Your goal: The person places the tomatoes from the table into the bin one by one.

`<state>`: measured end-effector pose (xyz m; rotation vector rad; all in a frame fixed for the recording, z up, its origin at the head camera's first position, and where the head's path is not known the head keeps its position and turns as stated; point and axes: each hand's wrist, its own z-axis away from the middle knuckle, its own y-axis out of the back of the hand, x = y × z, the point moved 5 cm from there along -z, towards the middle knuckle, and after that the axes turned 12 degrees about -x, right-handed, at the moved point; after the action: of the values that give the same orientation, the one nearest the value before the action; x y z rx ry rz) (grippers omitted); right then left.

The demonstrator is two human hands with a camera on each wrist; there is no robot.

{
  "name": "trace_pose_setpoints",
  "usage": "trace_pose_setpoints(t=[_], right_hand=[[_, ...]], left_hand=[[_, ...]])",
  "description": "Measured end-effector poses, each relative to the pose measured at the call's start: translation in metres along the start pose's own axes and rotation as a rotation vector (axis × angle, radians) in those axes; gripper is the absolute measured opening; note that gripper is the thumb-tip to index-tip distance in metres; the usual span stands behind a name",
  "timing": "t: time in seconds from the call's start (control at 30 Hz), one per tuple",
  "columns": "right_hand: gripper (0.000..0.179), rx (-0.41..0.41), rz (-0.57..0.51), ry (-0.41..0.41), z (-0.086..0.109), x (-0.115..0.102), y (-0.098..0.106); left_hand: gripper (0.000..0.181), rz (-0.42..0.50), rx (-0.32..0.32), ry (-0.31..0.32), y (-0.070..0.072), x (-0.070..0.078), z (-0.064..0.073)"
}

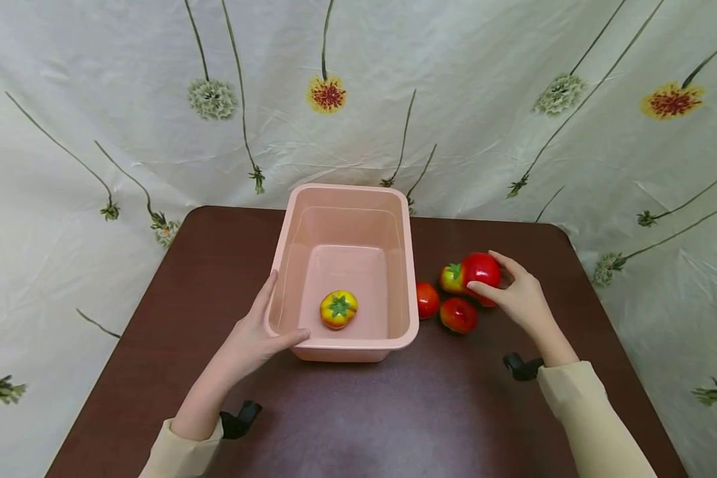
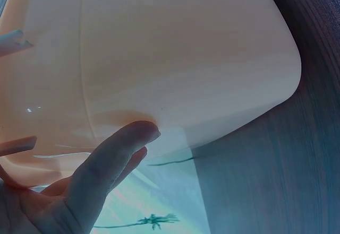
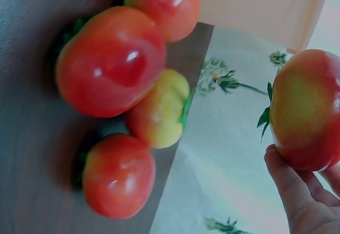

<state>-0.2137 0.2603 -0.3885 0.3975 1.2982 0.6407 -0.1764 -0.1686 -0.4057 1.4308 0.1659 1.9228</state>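
Note:
My left hand (image 1: 247,344) grips the near left corner of a pink plastic tub (image 1: 346,271), its thumb over the near rim. Inside the tub, toward the near end, lies a yellow-and-red tomato (image 1: 338,309) with a green calyx. My right hand (image 1: 522,297) holds a red tomato (image 1: 480,268) between thumb and fingers, raised over the others. In the right wrist view this held tomato (image 3: 308,109) shows a yellowish patch and green leaves. Under it, several tomatoes sit grouped beside the tub, including a red one (image 1: 458,315) and a yellow-green one (image 1: 451,279).
Another red tomato (image 1: 427,300) lies right against the tub's right side. Everything stands on a dark brown table (image 1: 358,418) with rounded far corners. A pale cloth (image 1: 472,86) printed with flowers hangs behind and around the table.

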Motion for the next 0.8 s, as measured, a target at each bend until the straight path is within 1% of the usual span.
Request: trace_pose_setpoints(t=[0.2, 0.6, 0.8], right_hand=[[0.085, -0.015, -0.028, 0.018, -0.005, -0.013, -0.003], [0.082, -0.012, 0.002, 0.073, -0.014, -0.041, -0.005], [0.082, -0.030, 0.002, 0.098, -0.017, -0.052, -0.006]], left_hand=[[0.117, -0.008, 0.010, 0.000, 0.001, 0.000, 0.001], [0.117, -0.002, 0.016, -0.004, 0.002, -0.001, 0.001], [0.118, 0.012, 0.006, -0.002, 0.001, -0.001, 0.000]])
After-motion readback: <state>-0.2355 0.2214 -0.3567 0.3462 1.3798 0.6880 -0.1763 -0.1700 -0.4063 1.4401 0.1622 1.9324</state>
